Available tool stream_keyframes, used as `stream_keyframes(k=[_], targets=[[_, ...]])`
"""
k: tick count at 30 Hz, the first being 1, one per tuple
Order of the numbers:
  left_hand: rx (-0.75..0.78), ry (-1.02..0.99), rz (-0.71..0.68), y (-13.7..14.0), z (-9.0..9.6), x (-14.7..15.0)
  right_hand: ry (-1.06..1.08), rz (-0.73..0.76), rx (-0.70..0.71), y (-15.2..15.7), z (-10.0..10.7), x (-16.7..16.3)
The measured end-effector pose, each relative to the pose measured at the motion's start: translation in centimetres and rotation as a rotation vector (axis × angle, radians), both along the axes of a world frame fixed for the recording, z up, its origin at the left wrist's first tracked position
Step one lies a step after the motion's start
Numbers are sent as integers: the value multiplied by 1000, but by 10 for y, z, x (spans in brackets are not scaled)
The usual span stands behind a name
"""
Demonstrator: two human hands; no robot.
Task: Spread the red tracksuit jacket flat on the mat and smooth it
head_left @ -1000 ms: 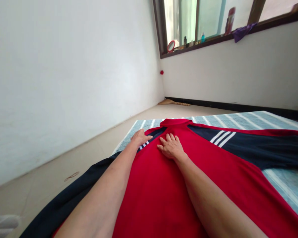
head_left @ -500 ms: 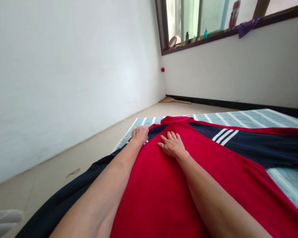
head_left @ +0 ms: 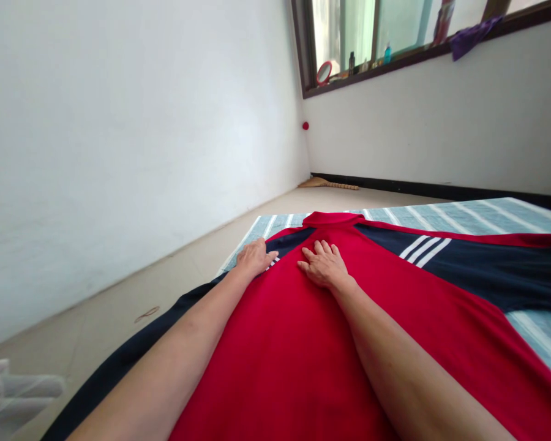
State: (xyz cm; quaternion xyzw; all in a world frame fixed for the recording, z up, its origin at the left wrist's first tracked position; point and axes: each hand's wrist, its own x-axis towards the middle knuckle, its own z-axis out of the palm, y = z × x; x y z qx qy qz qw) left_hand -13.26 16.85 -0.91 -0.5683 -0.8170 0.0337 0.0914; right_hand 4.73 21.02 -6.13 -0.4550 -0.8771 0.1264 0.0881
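A red and navy jacket (head_left: 294, 343) with white stripes on its sleeves lies spread out, its collar (head_left: 333, 218) at the far end. My left hand (head_left: 254, 257) rests on the navy shoulder at the left, thumb held apart and fingers over the cloth's edge, partly hidden. My right hand (head_left: 324, 263) lies flat on the red cloth just below the collar, fingers spread. The right sleeve (head_left: 487, 269) stretches out to the side; the left sleeve (head_left: 133, 361) hangs down along the near left, partly behind my forearm.
Under the jacket is a blue-green striped cover (head_left: 482, 217). A broom (head_left: 330, 183) lies on the floor in the corner. A small loop of cord (head_left: 147, 314) is on the floor at left. Small items and a purple cloth (head_left: 474, 40) sit along the window sill.
My left hand has loosened from a closed grip on the shoulder cloth, its thumb now out to the side. My right hand stays flat on the jacket. The view has shifted slightly.
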Motion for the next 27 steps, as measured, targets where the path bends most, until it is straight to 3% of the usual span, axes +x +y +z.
stream_keyframes(k=[4, 10, 13, 17, 22, 27], targets=[[34, 16, 18, 7, -2, -8, 4, 0, 11, 0, 0, 0], [112, 90, -122, 1, -2, 7, -1, -6, -3, -1, 2, 1], [152, 85, -279, 0, -6, 25, 11, -1, 1, -1, 3, 1], [64, -27, -521, 12, -23, 37, 18, -2, 19, -2, 2, 2], [-5, -125, -548, 33, -46, 17, 9, -1, 24, 0, 1, 1], [-55, -185, -576, 38, -52, 3, 26, -8, 42, 0, 0, 1]])
